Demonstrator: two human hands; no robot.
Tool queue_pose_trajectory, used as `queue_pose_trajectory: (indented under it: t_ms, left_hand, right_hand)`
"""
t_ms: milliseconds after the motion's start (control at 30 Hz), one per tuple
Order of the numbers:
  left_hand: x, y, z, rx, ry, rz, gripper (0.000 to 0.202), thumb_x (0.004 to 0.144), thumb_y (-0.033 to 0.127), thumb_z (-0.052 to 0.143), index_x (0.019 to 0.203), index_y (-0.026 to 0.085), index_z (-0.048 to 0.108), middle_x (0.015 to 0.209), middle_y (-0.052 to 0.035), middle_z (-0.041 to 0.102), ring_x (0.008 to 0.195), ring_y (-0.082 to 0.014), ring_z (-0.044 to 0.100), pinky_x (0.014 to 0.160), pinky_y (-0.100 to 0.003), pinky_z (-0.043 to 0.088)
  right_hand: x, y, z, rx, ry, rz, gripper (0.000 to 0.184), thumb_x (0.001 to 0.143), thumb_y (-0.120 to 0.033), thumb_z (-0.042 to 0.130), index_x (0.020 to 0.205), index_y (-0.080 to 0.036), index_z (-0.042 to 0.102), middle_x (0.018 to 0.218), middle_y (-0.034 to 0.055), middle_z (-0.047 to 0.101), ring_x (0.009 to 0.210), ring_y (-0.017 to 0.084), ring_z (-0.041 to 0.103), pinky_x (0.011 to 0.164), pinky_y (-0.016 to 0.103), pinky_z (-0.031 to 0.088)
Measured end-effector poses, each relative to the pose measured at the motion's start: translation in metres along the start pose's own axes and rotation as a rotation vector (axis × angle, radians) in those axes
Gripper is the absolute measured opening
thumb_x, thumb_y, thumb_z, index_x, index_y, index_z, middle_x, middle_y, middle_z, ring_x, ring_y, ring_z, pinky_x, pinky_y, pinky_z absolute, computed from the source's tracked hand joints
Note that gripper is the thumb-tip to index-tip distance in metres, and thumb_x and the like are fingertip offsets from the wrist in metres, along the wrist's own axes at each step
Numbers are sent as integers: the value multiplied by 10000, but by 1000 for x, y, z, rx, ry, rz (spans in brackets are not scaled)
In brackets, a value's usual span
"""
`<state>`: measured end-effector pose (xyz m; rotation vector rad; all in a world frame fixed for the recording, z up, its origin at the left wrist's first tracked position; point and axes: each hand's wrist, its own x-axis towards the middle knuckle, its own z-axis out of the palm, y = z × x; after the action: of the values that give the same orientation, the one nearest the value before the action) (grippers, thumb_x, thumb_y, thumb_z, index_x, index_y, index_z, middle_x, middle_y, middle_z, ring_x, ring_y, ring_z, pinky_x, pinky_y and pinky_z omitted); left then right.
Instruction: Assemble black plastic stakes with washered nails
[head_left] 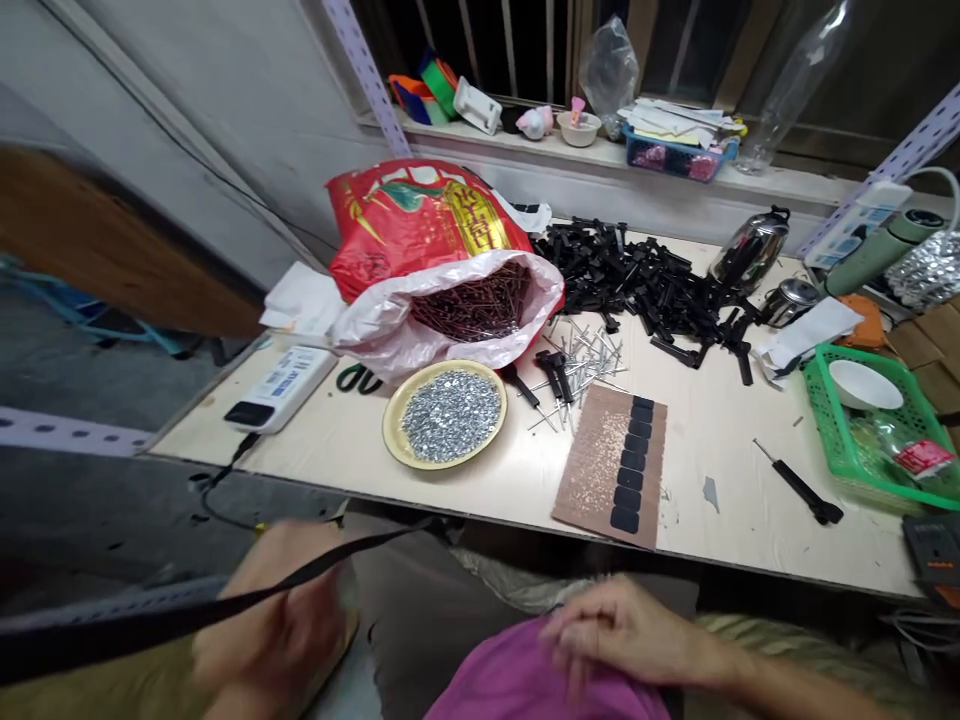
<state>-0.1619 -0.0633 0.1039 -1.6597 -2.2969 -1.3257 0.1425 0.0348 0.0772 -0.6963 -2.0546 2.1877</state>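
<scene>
At the far left, the table (517, 490) ended in a corner beside a white power strip (289, 385), and its front edge ran across before me. The red bag (420, 220) walled off the back on this side, its mouth turned toward me. Below that mouth, the cream bowl (442, 463) of silver bits sat near the front edge. Pale surface showed between the bowl and the cardboard sheet (654, 470), with loose metal pins (589, 355) behind and a heap of black parts (637, 280) beyond them. The sheet, carrying a column of black pads (628, 480), reached the front edge, so that stretch was taken up. Right of it, pale surface opened out as far as a black-handled piece (802, 490) lying at a slant, and then the green basket (825, 440) bounded the right.

My left grip (262, 640) was below the table's left part, blurred, its fingers curled; the black strap (330, 562) crossed it, and I could not tell whether I held it. My right grip (615, 635) was over the pink cloth (510, 670) in my lap, fingers loosely bent; whether they pinched anything, I could not tell. The cardboard sheet lay just beyond that grip, up on the table, apart from my fingers.
</scene>
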Motion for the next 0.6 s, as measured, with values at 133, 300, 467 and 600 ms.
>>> queue_pose_trajectory:
  t_ms: [133,300,467,600]
  left_hand:
    - [80,-20,45,115,-112,289,276,869,403,485,817,257,713,737,-60,698,718,-233,594,653,-338,478]
    - [120,-52,101,257,-373,430,276,897,253,442,925,229,715,817,-85,675,778,-229,555,677,-332,463]
    - [129,-63,120,386,-516,551,221,910,216,468,891,171,683,813,-77,647,797,-215,533,700,-329,433]
    - [128,-64,124,425,-521,592,267,915,154,419,752,159,630,762,-81,613,766,-211,519,669,-326,405]
  right_hand:
    - [75,-38,-78,-796,205,-330,310,968,-145,375,1083,-205,656,1078,102,632,901,188,575,726,326,502]
    - [172,-46,-152,-1641,-63,-644,326,939,-42,365,1035,-195,637,1144,72,612,822,162,524,630,288,443]
    - [198,-35,-172,-1757,-232,-831,273,966,-91,362,969,-137,631,1078,98,650,815,157,546,639,292,436]
    - [195,-34,-166,-1438,83,-924,297,993,-168,328,990,-164,624,1116,95,655,979,189,571,776,360,486]
